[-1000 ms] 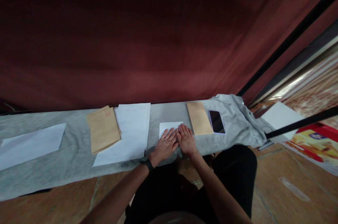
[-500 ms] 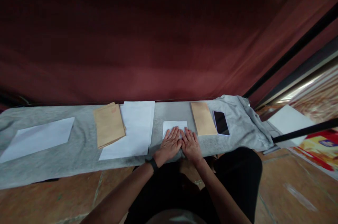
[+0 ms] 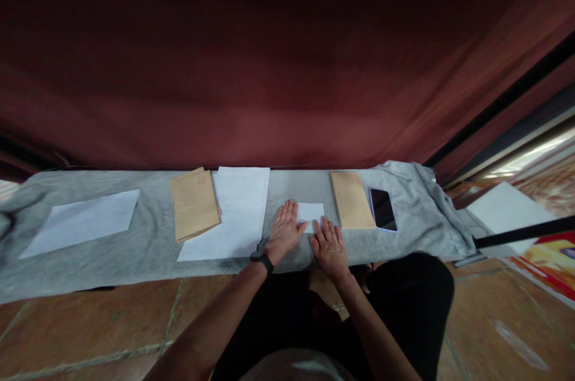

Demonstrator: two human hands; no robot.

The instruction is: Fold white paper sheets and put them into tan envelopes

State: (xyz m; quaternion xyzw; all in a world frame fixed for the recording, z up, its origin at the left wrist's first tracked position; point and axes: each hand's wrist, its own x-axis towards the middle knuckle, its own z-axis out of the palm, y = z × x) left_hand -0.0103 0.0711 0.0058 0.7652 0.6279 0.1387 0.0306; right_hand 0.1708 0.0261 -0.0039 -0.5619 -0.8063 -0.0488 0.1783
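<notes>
A small white piece of paper, apparently folded, lies on the grey cloth in front of me. My left hand rests flat over its left side, fingers stretched out and thumb reaching across the paper. Over the lower right corner lies my right hand, its fingers extended and slightly apart. Just right of the paper is a brown envelope. Left of my hands, white sheets lie partly under a stack of brown envelopes.
A phone lies right of the single envelope. Farther left is another white sheet. A dark red curtain hangs behind the cloth-covered surface. Black poles and a white board stand at the right.
My hands have moved apart: the left has shifted to the paper's left side, the right to its lower right corner. More of the paper's middle shows. The view has shifted slightly.
</notes>
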